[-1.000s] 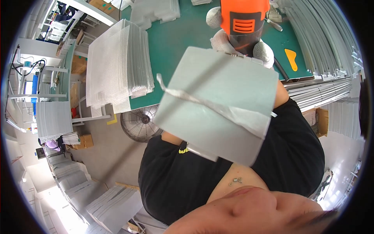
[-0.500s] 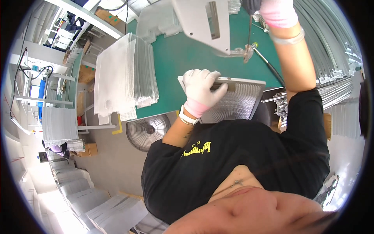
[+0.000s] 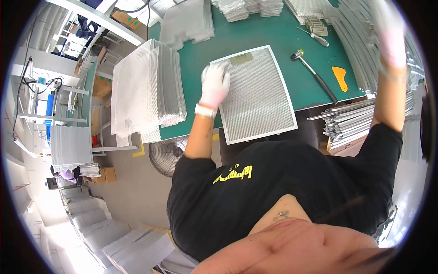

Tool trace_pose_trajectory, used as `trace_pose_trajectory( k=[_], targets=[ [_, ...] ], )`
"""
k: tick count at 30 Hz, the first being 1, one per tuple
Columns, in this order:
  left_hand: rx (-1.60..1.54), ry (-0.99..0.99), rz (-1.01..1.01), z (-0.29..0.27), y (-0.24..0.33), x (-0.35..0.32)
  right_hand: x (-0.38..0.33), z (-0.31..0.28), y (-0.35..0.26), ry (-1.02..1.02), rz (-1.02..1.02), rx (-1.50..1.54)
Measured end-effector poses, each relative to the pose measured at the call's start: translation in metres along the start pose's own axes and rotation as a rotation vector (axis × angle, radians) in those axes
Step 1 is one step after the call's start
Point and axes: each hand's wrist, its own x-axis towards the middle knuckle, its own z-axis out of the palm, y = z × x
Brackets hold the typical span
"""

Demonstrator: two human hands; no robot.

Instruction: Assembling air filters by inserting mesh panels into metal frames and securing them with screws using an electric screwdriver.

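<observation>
A white-framed metal mesh panel [image 3: 259,96] lies on the green worktable, its near end reaching past the table's front edge. Near the far end of its mesh is a small khaki-coloured plate [image 3: 242,58]. My left hand [image 3: 216,84], in a white glove with a pink cuff, grips the panel's left edge close to the far corner, fingers curled. Out at the far right, my gloved right hand [image 3: 390,39] is raised over long metal strips. Motion smears its fingers, so whether it holds anything is unclear.
Right of the panel lie a hammer [image 3: 315,75], a yellow scraper [image 3: 340,78] and a screwdriver [image 3: 315,36]. Stacked mesh sheets [image 3: 146,86] stand at the table's left. Metal frame strips [image 3: 349,123] are piled right of me. A floor fan [image 3: 169,155] stands below the table.
The panel, earlier tilted up at the table's edge, now lies flat. My right hand has swung outward to the right. The pale slotted tool with a long shaft has left the view.
</observation>
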Motion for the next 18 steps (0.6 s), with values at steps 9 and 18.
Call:
trace_pose_trajectory(
  k=[9,18],
  targets=[
    [-0.529,0.222,-0.707,-0.037,0.08,-0.236,-0.26,-0.032,0.146,-0.776,0.276,-0.778],
    [-1.542,0.181,-1.193,-0.018,0.09,-0.258,-0.259,-0.001,0.138,-1.036,0.245,-0.911]
  ],
)
